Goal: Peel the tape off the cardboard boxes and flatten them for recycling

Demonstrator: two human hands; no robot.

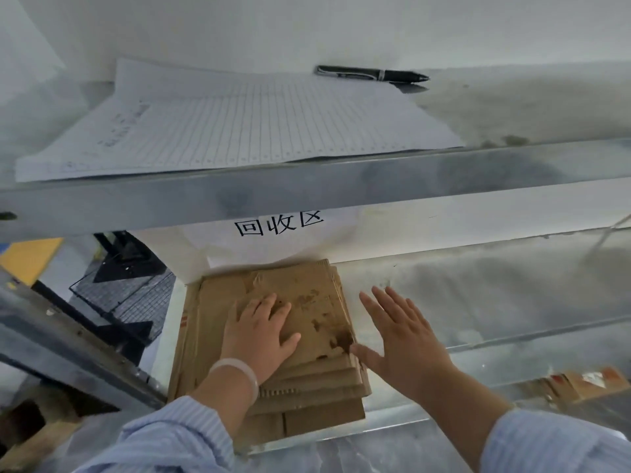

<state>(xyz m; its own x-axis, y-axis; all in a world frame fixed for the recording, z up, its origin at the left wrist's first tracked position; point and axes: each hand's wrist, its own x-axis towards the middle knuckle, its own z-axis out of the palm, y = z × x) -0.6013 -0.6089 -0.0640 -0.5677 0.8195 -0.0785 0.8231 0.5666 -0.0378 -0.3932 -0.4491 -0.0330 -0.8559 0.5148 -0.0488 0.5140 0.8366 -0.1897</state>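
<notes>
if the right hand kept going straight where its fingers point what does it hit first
Probably the back wall, just right of the cardboard stack; the right hand points past its edge, though depth is unclear.

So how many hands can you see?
2. The left hand lies flat on top of the cardboard stack. The right hand is spread open just beside the stack's right edge.

bare shelf (495,302) right of cardboard stack (273,336), upper shelf (307,186) overhead, wall behind

A white paper sign (273,233) on the wall reads "回收区".
</notes>
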